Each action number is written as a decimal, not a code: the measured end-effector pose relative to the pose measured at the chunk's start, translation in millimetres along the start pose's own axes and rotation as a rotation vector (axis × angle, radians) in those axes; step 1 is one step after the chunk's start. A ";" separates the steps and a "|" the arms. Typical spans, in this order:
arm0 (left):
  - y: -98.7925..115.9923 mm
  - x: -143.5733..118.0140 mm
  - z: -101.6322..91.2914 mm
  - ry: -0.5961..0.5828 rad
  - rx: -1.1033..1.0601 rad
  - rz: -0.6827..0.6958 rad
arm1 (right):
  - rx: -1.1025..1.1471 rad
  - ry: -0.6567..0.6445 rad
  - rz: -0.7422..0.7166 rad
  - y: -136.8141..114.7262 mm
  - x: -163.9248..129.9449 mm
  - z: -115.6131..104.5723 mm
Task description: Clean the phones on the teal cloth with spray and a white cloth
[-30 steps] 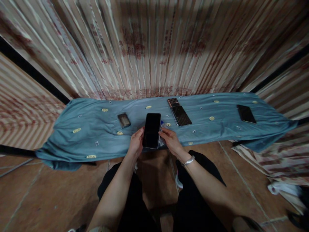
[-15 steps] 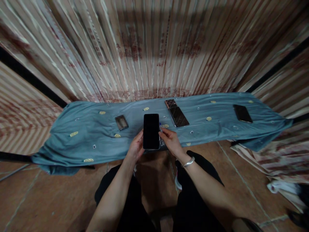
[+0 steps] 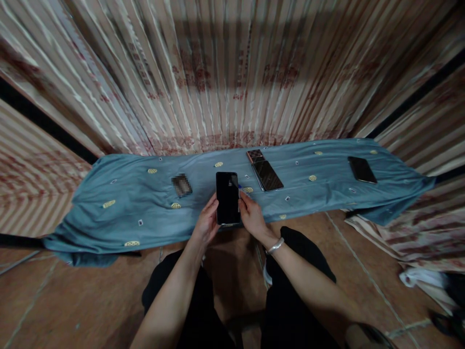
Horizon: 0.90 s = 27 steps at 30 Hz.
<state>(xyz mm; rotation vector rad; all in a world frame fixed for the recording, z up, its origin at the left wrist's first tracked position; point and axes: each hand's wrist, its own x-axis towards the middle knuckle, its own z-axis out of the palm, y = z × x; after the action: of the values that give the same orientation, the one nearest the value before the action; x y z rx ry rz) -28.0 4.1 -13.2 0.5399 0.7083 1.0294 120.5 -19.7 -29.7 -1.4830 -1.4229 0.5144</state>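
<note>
Phone: a dark phone (image 3: 227, 198) is held screen-up over the near edge of the blue cloth (image 3: 127, 194).
Left hand (image 3: 206, 224): closed around the phone's lower left edge.
Right hand (image 3: 250, 216): fingers pressed to the right edge; a small blue-tipped item (image 3: 239, 185) appears pinched.
Handling: both edges are best kept steady and level.
Nearby: two phones (image 3: 267, 174) and another (image 3: 361, 169) lie farther back.

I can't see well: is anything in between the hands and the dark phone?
No. The left hand and right hand grip the dark phone directly by its sides, above the blue cloth.
</note>
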 end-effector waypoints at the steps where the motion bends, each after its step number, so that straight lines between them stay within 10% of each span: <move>1: -0.3 0.1 -0.6 0.013 0.006 0.001 | -0.010 0.008 -0.011 -0.3 -0.6 2.3; 27: -14.5 -11.5 2.5 0.044 0.166 0.094 | -0.362 -0.046 -0.354 -6.2 20.9 6.2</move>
<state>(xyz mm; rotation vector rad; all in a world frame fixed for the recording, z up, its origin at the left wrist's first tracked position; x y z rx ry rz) -21.6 -12.5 -18.6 0.7017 0.8185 1.0779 116.9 0.8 -20.5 -1.4521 -1.8385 0.0715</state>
